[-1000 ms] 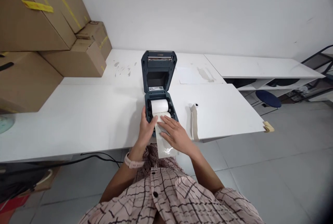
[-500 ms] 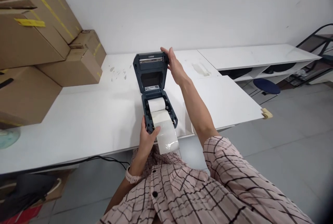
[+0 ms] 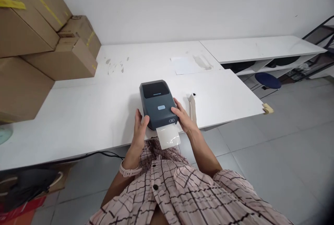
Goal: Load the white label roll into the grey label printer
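A dark blue-grey label printer (image 3: 156,105) stands near the table's front edge with its lid down. A strip of pale, glossy labels (image 3: 169,137) sticks out of its front, over the table edge. Beside the printer's left front corner is my left hand (image 3: 139,131), fingers stretched out and thumb close to the casing. My right hand (image 3: 184,118) rests at the right front side, its thumb on the top edge and its other fingers spread along the side. The label roll inside is hidden by the lid.
A small white roll with a trailing paper strip (image 3: 192,108) lies right of the printer. Behind it is a white sheet (image 3: 182,65). Cardboard boxes (image 3: 70,57) are stacked at the left. A blue stool (image 3: 268,80) stands right of the white table (image 3: 104,113).
The printer's lid has swung from open to shut, hiding the label roll. My right hand has come down from the raised lid to the front right side; my left thumb has left the labels.
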